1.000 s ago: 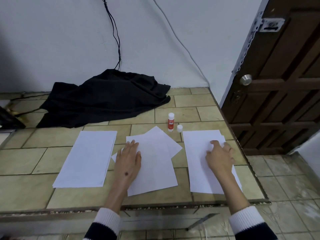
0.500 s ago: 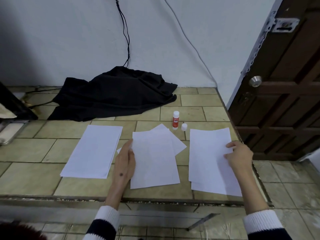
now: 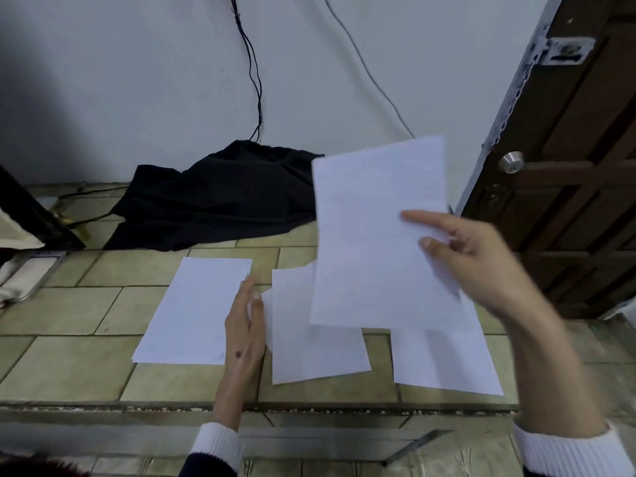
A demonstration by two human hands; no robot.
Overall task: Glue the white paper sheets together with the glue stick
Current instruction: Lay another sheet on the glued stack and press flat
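My right hand [image 3: 481,259] pinches one white sheet [image 3: 375,235] by its right edge and holds it raised above the tiled counter. Under it lies the right stack of paper [image 3: 444,356]. My left hand [image 3: 246,325] rests with straight fingers on the left edge of the middle sheets [image 3: 309,339]. A third stack of white paper [image 3: 196,311] lies to the left. The glue stick and its cap are hidden behind the raised sheet.
A black cloth [image 3: 220,194] lies bunched at the back of the counter [image 3: 69,359] against the wall, with cables hanging above it. A brown door with a metal knob [image 3: 511,162] stands at the right. A metal tray [image 3: 27,273] sits at the far left.
My right hand has lifted the top sheet off the right stack and raised it up over the counter. My left hand slid to the left edge of the middle sheets.
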